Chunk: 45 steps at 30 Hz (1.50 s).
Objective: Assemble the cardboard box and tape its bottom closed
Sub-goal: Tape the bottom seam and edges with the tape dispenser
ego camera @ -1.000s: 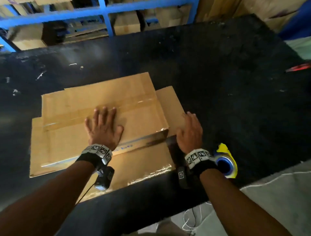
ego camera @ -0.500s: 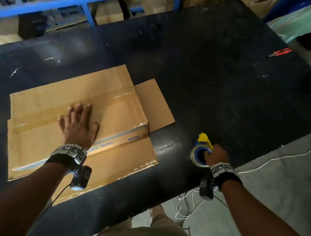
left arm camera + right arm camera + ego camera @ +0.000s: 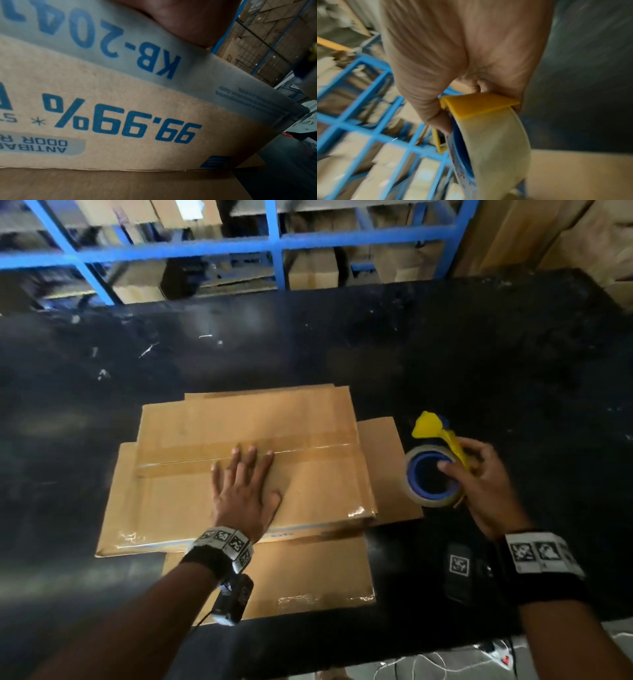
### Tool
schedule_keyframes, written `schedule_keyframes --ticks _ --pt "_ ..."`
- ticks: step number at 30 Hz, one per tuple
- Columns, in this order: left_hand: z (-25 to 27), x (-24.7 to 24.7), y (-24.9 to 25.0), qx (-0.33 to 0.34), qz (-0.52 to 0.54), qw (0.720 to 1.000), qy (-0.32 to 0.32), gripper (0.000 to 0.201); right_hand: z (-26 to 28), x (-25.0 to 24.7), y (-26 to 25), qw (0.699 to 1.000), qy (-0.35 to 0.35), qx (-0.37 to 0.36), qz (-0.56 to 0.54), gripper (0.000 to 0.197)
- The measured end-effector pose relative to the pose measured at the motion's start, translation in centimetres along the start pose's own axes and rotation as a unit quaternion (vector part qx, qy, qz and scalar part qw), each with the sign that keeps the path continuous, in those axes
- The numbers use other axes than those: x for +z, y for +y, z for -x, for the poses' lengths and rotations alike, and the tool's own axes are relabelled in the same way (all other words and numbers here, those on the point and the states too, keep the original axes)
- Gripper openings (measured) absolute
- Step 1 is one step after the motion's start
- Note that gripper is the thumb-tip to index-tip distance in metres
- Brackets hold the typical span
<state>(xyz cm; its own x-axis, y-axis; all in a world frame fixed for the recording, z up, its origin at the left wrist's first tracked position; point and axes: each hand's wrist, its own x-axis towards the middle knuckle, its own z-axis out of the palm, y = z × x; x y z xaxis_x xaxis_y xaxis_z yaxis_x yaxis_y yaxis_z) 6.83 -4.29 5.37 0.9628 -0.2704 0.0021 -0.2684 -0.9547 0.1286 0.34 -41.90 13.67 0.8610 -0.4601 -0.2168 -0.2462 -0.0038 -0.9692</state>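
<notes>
A brown cardboard box (image 3: 308,481) stands bottom-up on the black table (image 3: 479,364), its flaps folded shut with a strip of clear tape (image 3: 308,451) along the seam. My left hand (image 3: 245,484) lies flat on top of it, fingers straight and reaching the seam. The left wrist view shows the box's printed side (image 3: 137,121) close up. To the right of the box, my right hand (image 3: 479,484) grips a tape roll (image 3: 428,477) with a blue core and a yellow cutter (image 3: 430,424), held above the table. In the right wrist view the thumb and fingers clamp the roll (image 3: 496,142) under the yellow cutter (image 3: 477,104).
The box's outer flaps (image 3: 308,573) lie spread on the table in front and to the right. Blue metal shelving (image 3: 277,244) with stacked cartons stands behind the table. Cables (image 3: 428,662) hang below the table's front edge.
My right hand left the box's right side, took the tape roll from the table's front edge and lifted it up beside the box. My left hand stayed flat on the box.
</notes>
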Motion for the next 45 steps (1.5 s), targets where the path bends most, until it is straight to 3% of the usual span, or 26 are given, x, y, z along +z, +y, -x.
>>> schedule_keyframes --ticks 4,7,10,14,17,19,23,27,32,37,39,40,43,45 --pt "0.1 -0.5 0.1 0.003 0.012 1.0 -0.01 0.076 -2.5 10.4 -5.1 0.979 -0.101 -0.146 0.103 0.034" --pt "0.0 -0.6 -0.1 -0.004 0.037 0.999 -0.002 0.078 -3.3 18.5 -6.0 0.94 -0.147 -0.258 0.166 0.044" --pt "-0.2 -0.6 -0.5 -0.015 0.069 0.997 0.012 0.082 -3.1 24.0 -4.9 0.904 -0.209 -0.302 0.219 0.056" --pt "0.0 -0.6 -2.7 0.019 0.158 0.987 0.025 0.086 -3.2 25.6 -2.0 0.894 -0.216 -0.292 0.263 0.052" --pt "0.8 -1.2 -7.2 -0.036 0.224 0.974 0.031 0.088 -3.5 25.3 -1.2 0.9 -0.19 -0.284 0.27 0.045" --pt "1.5 -2.0 -10.8 -0.07 0.194 0.978 0.042 0.08 -3.6 25.2 -1.1 0.895 -0.194 -0.291 0.276 0.044" --pt "2.1 -2.8 -15.3 -0.042 0.104 0.993 0.02 0.078 -3.4 25.7 -0.8 0.879 -0.217 -0.306 0.295 0.051" --pt "2.2 -2.1 -15.6 -0.031 0.027 0.999 0.014 0.078 -3.0 26.7 -1.5 0.869 -0.237 -0.319 0.296 0.06" --pt "2.1 -2.0 -15.5 -0.033 0.026 0.999 0.026 0.08 -1.7 31.5 -3.4 0.858 -0.267 -0.355 0.258 0.054" --pt "2.0 -2.4 -15.9 -0.038 0.093 0.994 0.051 0.083 -0.5 37.1 -3.2 0.801 -0.348 -0.398 0.28 0.057" --pt "2.0 -2.5 -16.6 -0.06 0.199 0.976 0.07 0.084 -0.7 37.9 -2.6 0.79 -0.362 -0.4 0.29 0.057" --pt "2.0 -2.7 -17.1 -0.081 0.283 0.952 0.078 0.083 -0.9 38.0 -2.5 0.792 -0.361 -0.398 0.291 0.057" --pt "1.5 -3.8 -18.6 -0.162 0.514 0.835 0.11 0.07 -1.1 37.5 -2.2 0.797 -0.359 -0.383 0.299 0.059" --pt "0.5 -5.1 -19.4 -0.196 0.574 0.784 0.133 0.053 -1.1 37.4 -2.2 0.796 -0.363 -0.377 0.304 0.061"
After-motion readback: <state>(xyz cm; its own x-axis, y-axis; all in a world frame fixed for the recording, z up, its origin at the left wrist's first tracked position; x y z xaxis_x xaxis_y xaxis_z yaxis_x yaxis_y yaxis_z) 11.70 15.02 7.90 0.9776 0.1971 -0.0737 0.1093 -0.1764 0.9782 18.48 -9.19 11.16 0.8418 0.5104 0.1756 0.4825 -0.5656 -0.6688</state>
